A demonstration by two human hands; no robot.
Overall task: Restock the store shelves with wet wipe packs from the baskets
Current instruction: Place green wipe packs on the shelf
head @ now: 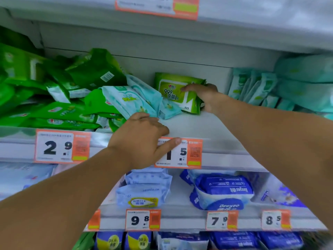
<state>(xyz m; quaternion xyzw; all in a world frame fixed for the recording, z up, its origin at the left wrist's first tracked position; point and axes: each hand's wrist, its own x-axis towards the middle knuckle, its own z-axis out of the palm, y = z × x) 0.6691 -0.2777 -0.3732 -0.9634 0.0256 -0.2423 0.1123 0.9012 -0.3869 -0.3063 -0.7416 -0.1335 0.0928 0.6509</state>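
Lowest shelf: dark blue packs at the near edge of view, partly cut off.
Lower shelf: blue and white packs on the right, pale blue packs to their left, above price tags reading 9.8, 7.9 and 8.5.
Left hand: fingers relaxed and spread, holding nothing; it lies over the front edge of the middle shelf, its thumb across the top of the 1.5 price tag.
2.9 price tag: on the same shelf edge, to the left.
Pale blue wipe packs: tilted just beyond the left hand, leaning on the green heap.
Green heap: many green wet wipe packs piled loosely on the left of the middle shelf.
Right hand: farther in, fingers curled round the right end of a green wet wipe pack, thumb on its face.
Green wet wipe pack: stands tilted near the back of the middle shelf, its low left corner touching a pale blue pack.
Teal packs: upright in a row at the far right, larger teal bundles beside them.
Upper shelf: overhead, with one blurred price tag.
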